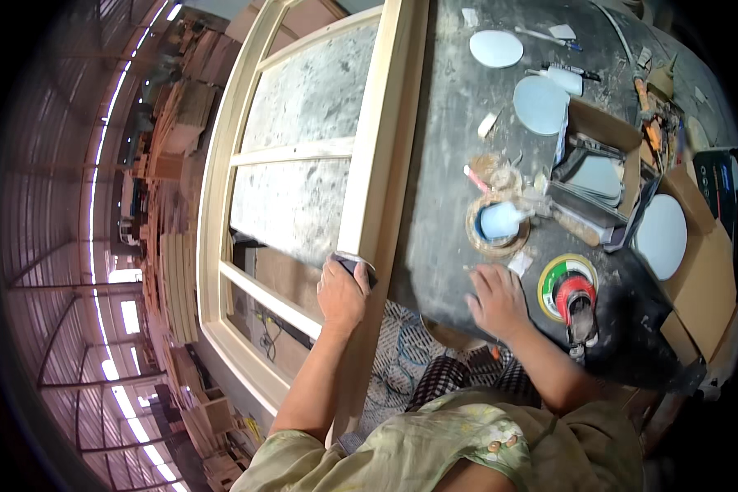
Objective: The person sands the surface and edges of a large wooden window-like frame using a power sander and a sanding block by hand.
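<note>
A pale wooden frame with crossbars (293,152) lies along the left side of the dark work table (443,164). My left hand (342,297) is closed round a dark piece of sandpaper (354,267), pressed onto the frame's near long rail (372,168). Part of the sandpaper is hidden under the fingers. On the table's near edge rests my right hand (498,303), fingers apart and holding nothing. Beside it lies a small white scrap (520,263). Right of that hand, a red-topped power tool (578,299) sits on a round green, white and yellow piece.
Pale round discs (496,49) lie on the table, one leaning at a cardboard box (701,262). An open box (607,123) holds more discs. Near it stand a round pot (477,221) and a brush (578,227). Stacked timber (176,279) lies beyond the frame.
</note>
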The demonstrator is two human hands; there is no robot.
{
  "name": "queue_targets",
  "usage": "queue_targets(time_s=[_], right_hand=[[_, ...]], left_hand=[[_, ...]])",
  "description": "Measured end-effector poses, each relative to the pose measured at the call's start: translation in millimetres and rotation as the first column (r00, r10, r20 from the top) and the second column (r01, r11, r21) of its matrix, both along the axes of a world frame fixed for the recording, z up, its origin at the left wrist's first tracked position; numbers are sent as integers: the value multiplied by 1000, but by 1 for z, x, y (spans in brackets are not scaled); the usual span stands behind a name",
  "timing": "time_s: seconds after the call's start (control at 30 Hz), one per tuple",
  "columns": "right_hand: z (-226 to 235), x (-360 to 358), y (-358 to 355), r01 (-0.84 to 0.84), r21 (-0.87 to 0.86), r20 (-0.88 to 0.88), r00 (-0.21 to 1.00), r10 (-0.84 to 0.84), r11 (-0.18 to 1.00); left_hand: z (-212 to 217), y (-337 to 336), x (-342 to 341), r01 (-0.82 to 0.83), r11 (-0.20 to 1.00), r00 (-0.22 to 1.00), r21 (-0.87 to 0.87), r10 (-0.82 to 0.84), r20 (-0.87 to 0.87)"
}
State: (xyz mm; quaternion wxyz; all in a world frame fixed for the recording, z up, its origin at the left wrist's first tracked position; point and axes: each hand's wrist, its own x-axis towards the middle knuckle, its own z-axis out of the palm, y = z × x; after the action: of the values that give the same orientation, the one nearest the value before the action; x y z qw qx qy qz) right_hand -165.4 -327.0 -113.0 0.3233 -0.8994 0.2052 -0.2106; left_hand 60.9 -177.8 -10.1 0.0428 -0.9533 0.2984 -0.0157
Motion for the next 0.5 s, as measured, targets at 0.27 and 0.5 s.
queue_targets(time_s=[0.27, 0.5], right_hand=[[10, 1, -6, 30, 47, -87, 996, -26, 998], [2, 2, 1, 72, -3, -17, 997, -72, 997]], left_hand=[[2, -251, 110, 107, 986, 989, -125, -118, -89], [9, -433, 215, 100, 967, 981, -233, -135, -141]])
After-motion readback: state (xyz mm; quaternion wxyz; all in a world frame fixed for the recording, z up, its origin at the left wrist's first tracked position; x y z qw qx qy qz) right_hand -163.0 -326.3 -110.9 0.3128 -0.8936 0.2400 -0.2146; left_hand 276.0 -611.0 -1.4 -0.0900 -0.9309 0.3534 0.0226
